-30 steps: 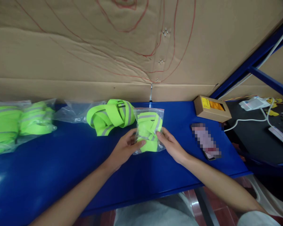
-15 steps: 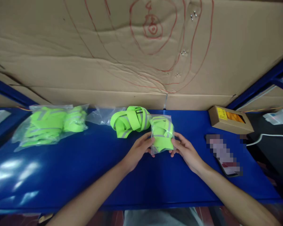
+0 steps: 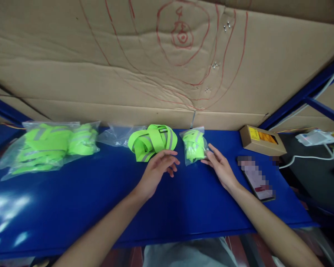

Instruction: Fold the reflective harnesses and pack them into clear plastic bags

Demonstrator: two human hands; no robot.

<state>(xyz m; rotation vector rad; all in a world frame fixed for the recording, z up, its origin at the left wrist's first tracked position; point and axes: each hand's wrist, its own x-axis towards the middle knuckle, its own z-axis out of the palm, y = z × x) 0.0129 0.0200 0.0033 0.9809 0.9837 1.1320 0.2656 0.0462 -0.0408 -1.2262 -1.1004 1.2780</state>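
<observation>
A clear zip bag (image 3: 195,146) with a folded neon-green reflective strap inside lies toward the back of the blue table. My right hand (image 3: 220,167) is at its right edge, fingers spread, the fingertips touching the plastic. My left hand (image 3: 159,168) is held over the table, fingers loosely curved and apart, with nothing in it. Just behind the left hand lies a loose neon-green strap bundle (image 3: 152,142) with grey reflective stripes and a dark buckle. Its front edge is partly hidden by the left hand.
An empty-looking clear bag (image 3: 118,135) lies left of the loose bundle. Farther left are bagged green straps (image 3: 47,146). At right are a cardboard box (image 3: 263,140) with a yellow label and a phone (image 3: 256,178). A cardboard wall (image 3: 128,85) closes off the back.
My left hand has let go of the bagged strap and moved left toward the loose bundle. The bag has moved farther back onto the table, and my right hand has loosened. The view has shifted slightly.
</observation>
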